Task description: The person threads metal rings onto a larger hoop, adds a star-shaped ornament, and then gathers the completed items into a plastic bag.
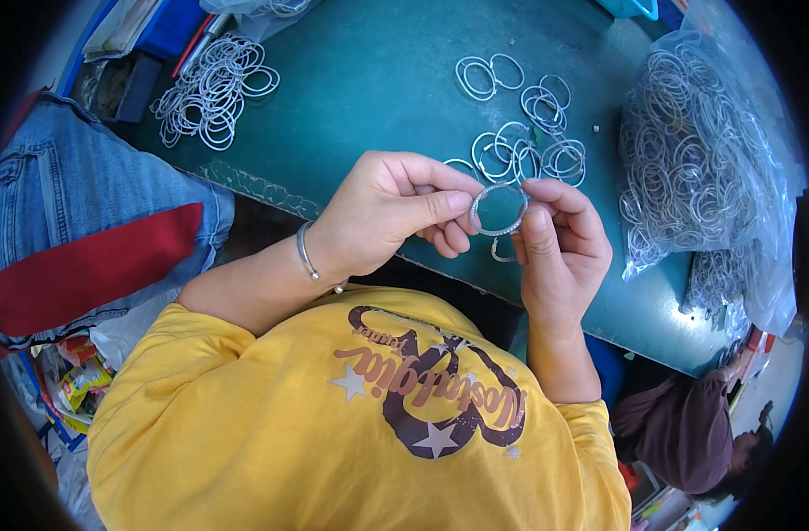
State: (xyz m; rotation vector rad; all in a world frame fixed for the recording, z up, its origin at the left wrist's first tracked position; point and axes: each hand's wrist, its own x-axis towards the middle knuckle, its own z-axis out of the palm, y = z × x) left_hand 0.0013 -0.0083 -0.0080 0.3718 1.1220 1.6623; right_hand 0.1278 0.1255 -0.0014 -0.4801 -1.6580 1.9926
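Right between the two hands, just above the near edge of the table, is a silvery ring with a beaded-looking surface. The left hand pinches its left side between thumb and index finger, while the right hand grips the opposite side with thumb and fingertips. Part of another curved piece shows below the ring, beside the right hand; whether that hand holds it too, I cannot tell. A metal bangle circles the left wrist. Beyond the hands, a scatter of loose rings, some overlapping, lies on the green table. Farther left on the tabletop is a tangled heap of rings, and to the right bulges a clear plastic bag packed with many more. At the far left is blue denim with a red cloth across it; at the lower right, another person in a dark top.
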